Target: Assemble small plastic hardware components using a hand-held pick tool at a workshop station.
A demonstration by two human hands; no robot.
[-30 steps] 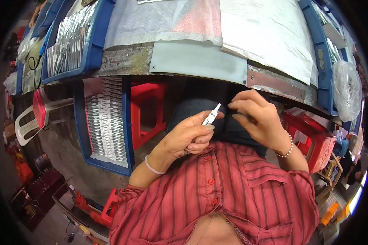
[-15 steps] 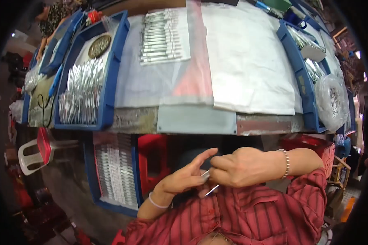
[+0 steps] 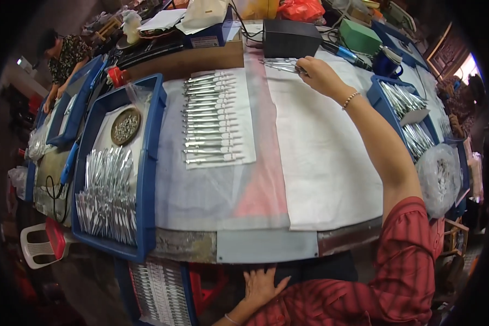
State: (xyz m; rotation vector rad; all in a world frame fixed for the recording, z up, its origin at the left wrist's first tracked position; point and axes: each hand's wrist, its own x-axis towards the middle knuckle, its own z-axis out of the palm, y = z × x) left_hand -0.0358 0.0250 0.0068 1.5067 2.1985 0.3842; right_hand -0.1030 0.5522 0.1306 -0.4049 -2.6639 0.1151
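Note:
At the far edge of the white cloth (image 3: 326,163), my right hand (image 3: 323,77) is stretched out with its fingers closed on a slim silver metal tool. Several such silver tools (image 3: 280,64) lie beside its fingertips; which one it grips is partly hidden. Down by my lap, my left hand (image 3: 262,285) lies flat, fingers and thumb apart, holding nothing. Left of the cloth, a row of slim silver tools (image 3: 212,119) is laid out side by side on a white sheet (image 3: 245,136).
A blue tray (image 3: 156,146) at left holds many silver pieces and a round dish (image 3: 126,126). Another blue tray (image 3: 405,122) stands at right by a clear plastic bag (image 3: 440,179). A black box (image 3: 292,38) and a blue mug (image 3: 387,61) stand behind. A person (image 3: 68,57) sits far left.
My hands were together near my lap around a slim silver rod. They have parted: the right has reached to the cloth's far edge, the left has dropped lower. The view has tilted up.

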